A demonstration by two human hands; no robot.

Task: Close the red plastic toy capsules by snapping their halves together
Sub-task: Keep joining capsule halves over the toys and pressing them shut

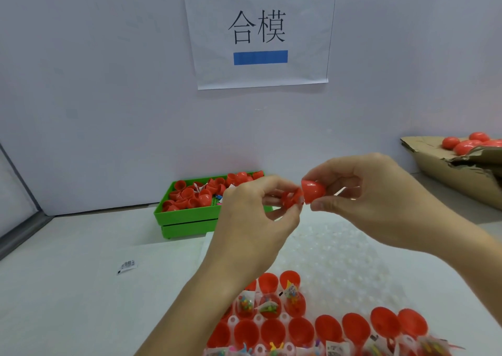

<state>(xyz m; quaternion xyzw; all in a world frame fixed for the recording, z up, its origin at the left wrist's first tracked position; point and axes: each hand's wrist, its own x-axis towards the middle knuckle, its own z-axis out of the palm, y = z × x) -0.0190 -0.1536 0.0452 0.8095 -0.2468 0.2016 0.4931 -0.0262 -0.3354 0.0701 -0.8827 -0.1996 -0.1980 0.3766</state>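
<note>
Several closed capsules (pixel 471 141) lie in the box (pixel 445 171); many halves (pixel 298 331) wait open. Left hand (pixel 252 214) pinches a base (pixel 292 199), right hand (pixel 380 198) a cap (pixel 313 190), nearly joined.

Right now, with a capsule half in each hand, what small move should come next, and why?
Probably press the two together: the left hand holds the lower half, the right hand holds the cap, and their rims nearly meet, not yet snapped.
</note>
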